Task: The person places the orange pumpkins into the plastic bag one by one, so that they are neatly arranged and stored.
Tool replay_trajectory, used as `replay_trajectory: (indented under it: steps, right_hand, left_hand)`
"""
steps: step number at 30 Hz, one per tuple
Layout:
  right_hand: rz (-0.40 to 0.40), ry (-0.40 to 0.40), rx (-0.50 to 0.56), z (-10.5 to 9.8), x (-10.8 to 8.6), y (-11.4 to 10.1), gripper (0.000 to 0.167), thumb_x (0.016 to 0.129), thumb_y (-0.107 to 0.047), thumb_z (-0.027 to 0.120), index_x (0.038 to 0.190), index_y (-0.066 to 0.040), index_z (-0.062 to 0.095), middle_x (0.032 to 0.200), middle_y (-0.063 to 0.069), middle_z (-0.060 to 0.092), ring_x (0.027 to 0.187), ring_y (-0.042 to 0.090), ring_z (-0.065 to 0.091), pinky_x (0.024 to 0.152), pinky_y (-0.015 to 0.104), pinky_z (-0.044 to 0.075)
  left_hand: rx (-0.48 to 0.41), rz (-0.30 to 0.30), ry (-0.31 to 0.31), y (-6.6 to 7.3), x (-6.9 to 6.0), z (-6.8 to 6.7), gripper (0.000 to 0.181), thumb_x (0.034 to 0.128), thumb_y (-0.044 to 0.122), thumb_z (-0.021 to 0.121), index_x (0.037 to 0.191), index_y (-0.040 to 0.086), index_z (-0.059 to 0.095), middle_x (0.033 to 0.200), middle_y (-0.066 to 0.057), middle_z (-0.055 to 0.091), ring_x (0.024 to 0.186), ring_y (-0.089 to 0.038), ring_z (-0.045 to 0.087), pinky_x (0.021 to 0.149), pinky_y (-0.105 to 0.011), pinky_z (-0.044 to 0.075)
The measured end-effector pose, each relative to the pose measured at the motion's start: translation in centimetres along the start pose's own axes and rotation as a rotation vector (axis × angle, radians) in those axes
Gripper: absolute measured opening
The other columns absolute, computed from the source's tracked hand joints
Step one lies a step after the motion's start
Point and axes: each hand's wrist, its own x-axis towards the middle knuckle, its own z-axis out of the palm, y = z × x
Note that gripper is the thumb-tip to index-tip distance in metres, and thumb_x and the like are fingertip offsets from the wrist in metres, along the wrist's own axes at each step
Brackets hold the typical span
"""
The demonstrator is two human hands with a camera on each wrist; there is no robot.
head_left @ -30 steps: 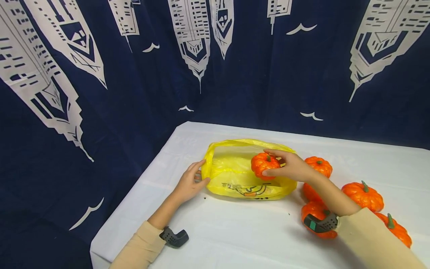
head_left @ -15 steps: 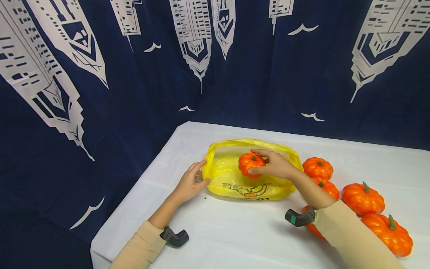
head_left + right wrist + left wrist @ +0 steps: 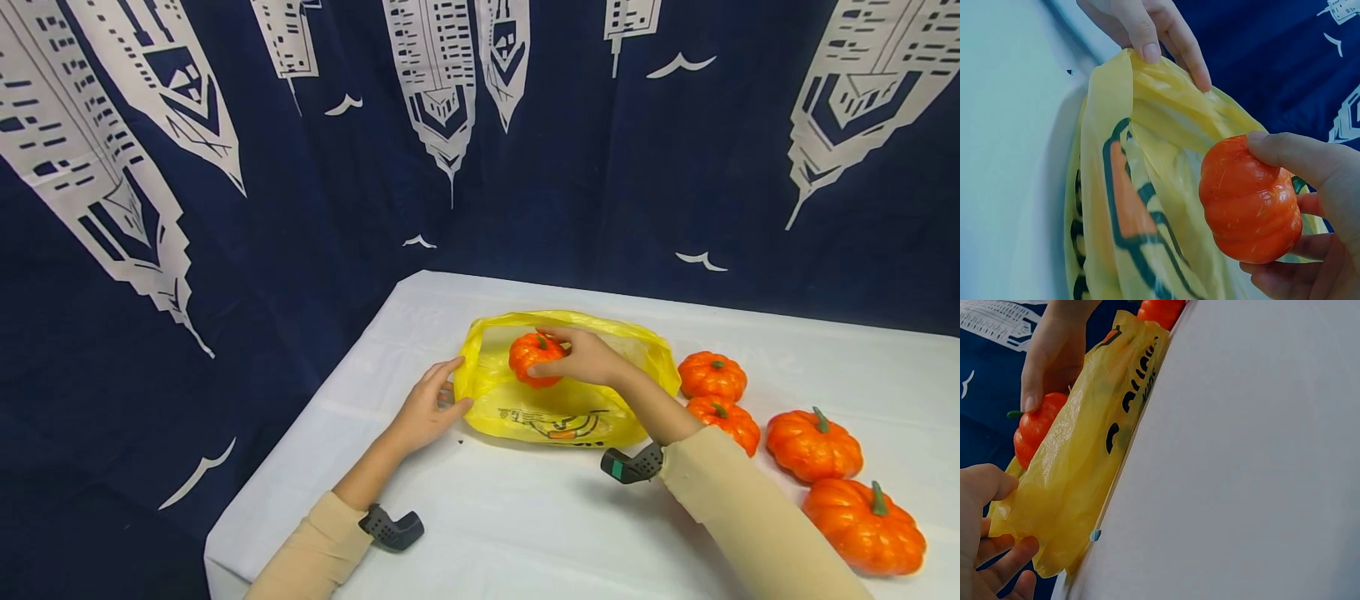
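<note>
Bag (image 3: 517, 423): thin translucent yellow plastic, crinkled, black/orange print, mouth open in a rough oval, sitting near the far-left corner of the white-covered table (image 3: 510, 517). Left hand (image 3: 423, 408): fingers loosely spread, resting on the bag's left rim. Right hand (image 3: 588, 358): thumb and fingers grasping the mini pumpkin (image 3: 1247, 200) at the bag's mouth. Pumpkin is squat, deeply ribbed, glossy orange with pale flecks and a green stem. 4 other orange pumpkins (image 3: 813, 446) show, well away from the table's left edge.
</note>
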Motion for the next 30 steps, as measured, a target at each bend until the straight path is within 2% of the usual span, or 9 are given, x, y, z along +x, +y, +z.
replay_trajectory:
  steps: [9,24,30]
  right_hand:
    - [0.023,-0.021,-0.020,0.7,1.4,-0.9,0.085,0.081,-0.043,0.077,0.148,-0.006,0.042,0.142,0.022,0.048,0.125,0.040,0.046,0.098,0.051,0.044]
    - [0.129,-0.004,-0.008,2.1,3.2,-2.5,0.085,0.082,-0.040,0.075,0.147,0.000,0.039,0.143,0.024,0.045,0.127,0.038,0.045,0.104,0.050,0.039]
    - [0.182,0.023,0.015,2.9,3.6,-2.7,0.086,0.083,-0.040,0.075,0.148,0.001,0.037,0.146,0.024,0.042,0.129,0.038,0.042,0.106,0.051,0.038]
  left_hand:
    - [-0.006,-0.006,-0.004,0.0,0.0,0.0,0.063,0.0907,0.014,0.068,0.146,0.001,0.041,0.141,-0.016,0.047,0.098,-0.025,0.058,0.086,-0.042,0.051]
    - [0.003,0.012,-0.006,-0.1,0.0,0.0,0.063,0.0911,0.015,0.068,0.146,0.000,0.040,0.141,-0.016,0.046,0.097,-0.023,0.059,0.084,-0.040,0.052]
    - [0.011,0.049,0.000,-0.4,0.0,0.1,0.064,0.0913,0.018,0.067,0.146,-0.001,0.040,0.139,-0.017,0.047,0.095,-0.021,0.059,0.082,-0.037,0.053]
